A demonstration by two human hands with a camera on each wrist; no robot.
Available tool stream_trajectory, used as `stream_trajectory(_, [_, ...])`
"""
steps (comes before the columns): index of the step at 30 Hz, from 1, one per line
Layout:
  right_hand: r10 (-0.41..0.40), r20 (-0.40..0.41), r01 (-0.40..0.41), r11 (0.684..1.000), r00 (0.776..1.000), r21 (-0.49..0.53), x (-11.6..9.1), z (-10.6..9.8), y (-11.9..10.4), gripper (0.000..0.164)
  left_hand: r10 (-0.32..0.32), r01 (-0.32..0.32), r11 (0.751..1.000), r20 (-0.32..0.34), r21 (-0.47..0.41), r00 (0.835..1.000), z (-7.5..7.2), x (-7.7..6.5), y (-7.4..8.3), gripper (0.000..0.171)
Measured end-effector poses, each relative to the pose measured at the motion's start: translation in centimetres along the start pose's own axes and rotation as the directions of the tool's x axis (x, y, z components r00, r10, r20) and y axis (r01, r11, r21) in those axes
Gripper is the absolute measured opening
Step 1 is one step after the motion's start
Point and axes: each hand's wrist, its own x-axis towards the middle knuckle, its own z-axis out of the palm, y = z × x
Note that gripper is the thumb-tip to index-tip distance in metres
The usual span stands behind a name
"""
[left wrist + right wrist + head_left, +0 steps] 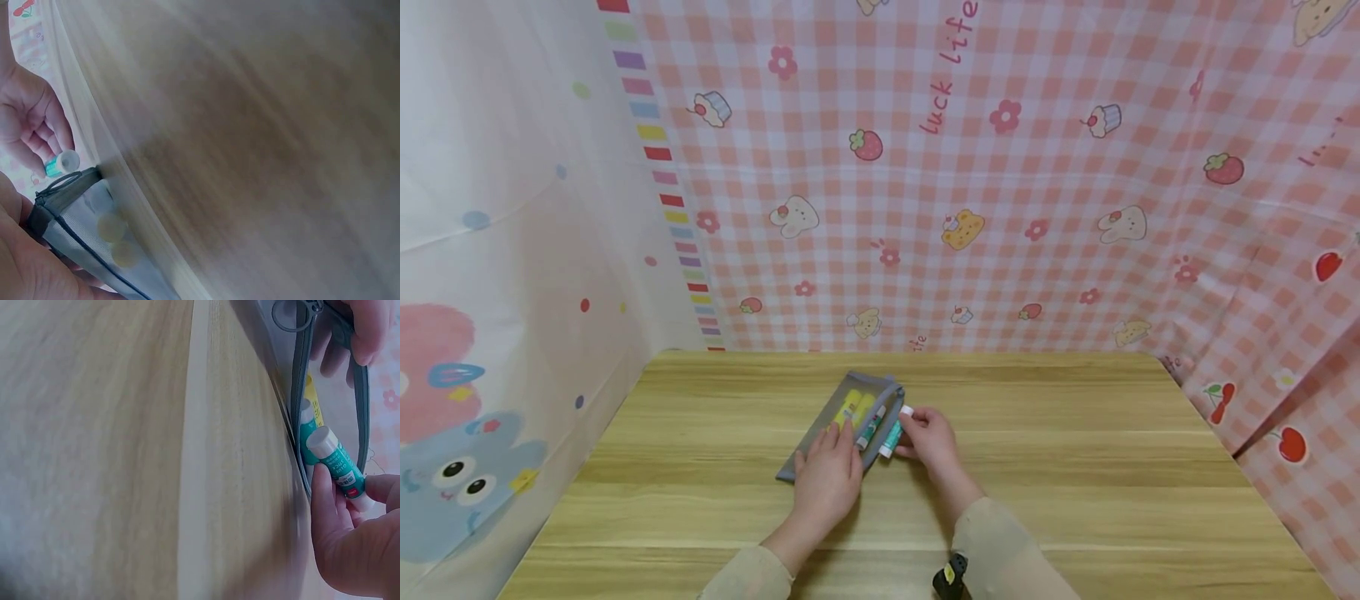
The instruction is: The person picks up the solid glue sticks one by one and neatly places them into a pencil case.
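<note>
A grey mesh zipper pouch point(829, 423) lies on the table with its zipper side unzipped toward the right hand. Inside it are yellow tubes point(852, 408) and a green-and-white glue stick point(871, 427). My left hand point(829, 475) lies over the pouch's near side; in the right wrist view its thumb and fingers hold one edge of the opening. With thumb and fingertips, my right hand point(931, 437) pinches a second green glue stick point(340, 464), white at both ends, right at the opening. The left wrist view shows the pouch point(94, 244) close to the palm.
The wooden table point(1075, 467) extends on both sides of the hands. Behind it hangs a pink checked cloth point(925, 183), with a white printed cloth point(512, 208) at the left. A black strap-like object point(951, 577) shows by the right sleeve.
</note>
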Motion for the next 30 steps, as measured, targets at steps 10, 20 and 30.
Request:
stream_trajectory(10, [0.047, -0.003, -0.047, 0.999, 0.999, 0.007, 0.2, 0.8, -0.1, 0.031, 0.002, -0.002, 1.0, -0.011, 0.006, 1.0, 0.1, 0.0, 0.1, 0.044])
stream_trajectory(20, [0.066, 0.009, -0.066, 0.998, 0.998, -0.009, 0.4, 1.4, 0.0, 0.031, 0.005, -0.005, 1.0, -0.001, 0.016, 1.0, 0.1, 0.0, 0.1, 0.044])
stream_trajectory(30, [0.071, 0.074, -0.07, 0.997, 0.995, -0.021, 0.2, 1.7, 0.0, 0.03, 0.0, 0.0, 1.0, 0.0, 0.002, 1.0, 0.0, 0.0, 0.2, 0.043])
